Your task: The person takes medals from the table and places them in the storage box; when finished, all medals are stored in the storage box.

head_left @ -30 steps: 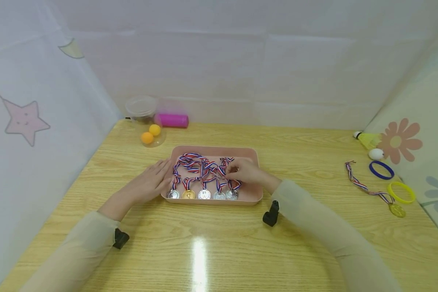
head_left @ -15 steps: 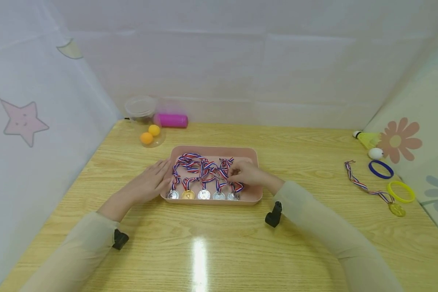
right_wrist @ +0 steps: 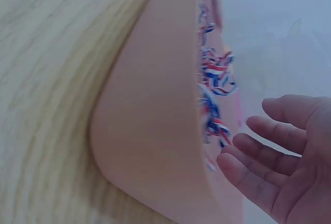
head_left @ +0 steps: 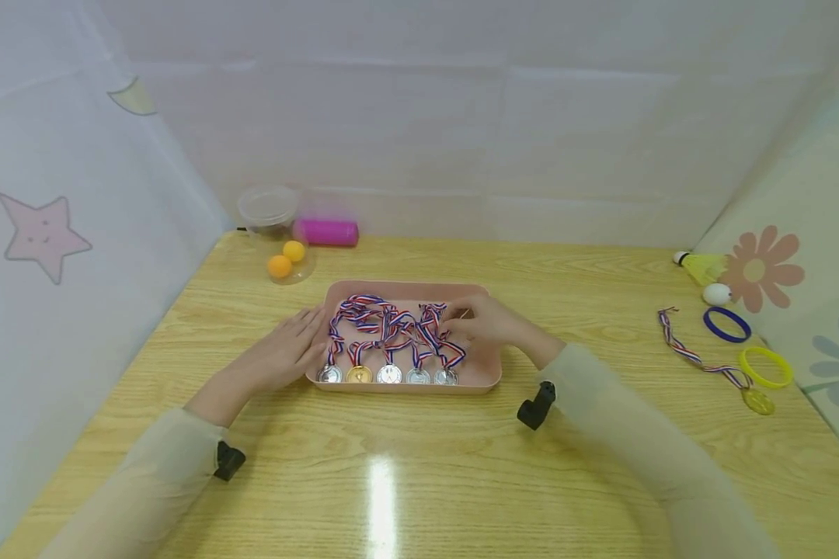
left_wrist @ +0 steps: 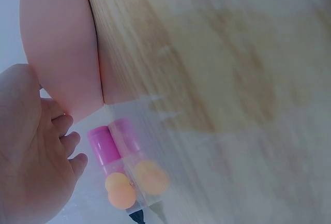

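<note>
We see a tray [head_left: 477,378] at the middle of the worktop [head_left: 419,481], with five medals [head_left: 388,374] in a row along its near wall and their ribbons [head_left: 384,322] lying behind them. Our left hand [head_left: 290,349] rests against the tray's left wall; our right hand [head_left: 485,322] is inside at its right end. Behind and to the left stand a jar [head_left: 269,208], a tube [head_left: 325,231] and two balls [head_left: 287,259]. Far right lie another medal [head_left: 758,401], two rings [head_left: 727,324] and a shuttlecock [head_left: 699,266].

One pink tray [head_left: 480,293] is holding five medals [head_left: 389,374] on striped ribbons, while one more medal [head_left: 758,401], two orange balls [head_left: 280,266], one pink cylinder [head_left: 325,232], two wristbands [head_left: 726,324], one shuttlecock [head_left: 701,268] and one white ball [head_left: 716,294] are lying on the table [head_left: 405,466].
</note>
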Motion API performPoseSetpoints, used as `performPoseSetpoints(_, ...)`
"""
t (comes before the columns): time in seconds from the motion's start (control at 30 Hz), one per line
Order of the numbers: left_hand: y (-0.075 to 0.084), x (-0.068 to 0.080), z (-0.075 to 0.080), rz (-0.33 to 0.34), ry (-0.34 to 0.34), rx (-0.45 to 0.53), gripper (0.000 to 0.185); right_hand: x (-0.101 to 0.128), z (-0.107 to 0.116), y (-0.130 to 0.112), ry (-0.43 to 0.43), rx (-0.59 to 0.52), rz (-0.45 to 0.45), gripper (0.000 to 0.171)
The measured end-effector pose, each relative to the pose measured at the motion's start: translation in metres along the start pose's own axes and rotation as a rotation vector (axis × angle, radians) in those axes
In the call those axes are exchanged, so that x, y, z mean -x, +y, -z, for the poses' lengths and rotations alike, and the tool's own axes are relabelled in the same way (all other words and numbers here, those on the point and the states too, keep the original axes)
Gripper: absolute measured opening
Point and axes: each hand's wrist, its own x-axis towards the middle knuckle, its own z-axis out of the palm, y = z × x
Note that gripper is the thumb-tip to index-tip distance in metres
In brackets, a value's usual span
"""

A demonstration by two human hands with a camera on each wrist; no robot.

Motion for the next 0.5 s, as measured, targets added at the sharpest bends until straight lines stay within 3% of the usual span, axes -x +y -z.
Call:
performPoseSetpoints(0.23,0.000,0.000,0.000,0.007,-0.015,0.002,0.057,0.033,0.031,-0.015,0.074,-0.025,-0.022,0.027)
performPoseSetpoints(0.5,0.001,0.001,0.000,0.022,-0.028,0.017,0.057,0.092,0.069,-0.012,0.215,-0.013,-0.008,0.028)
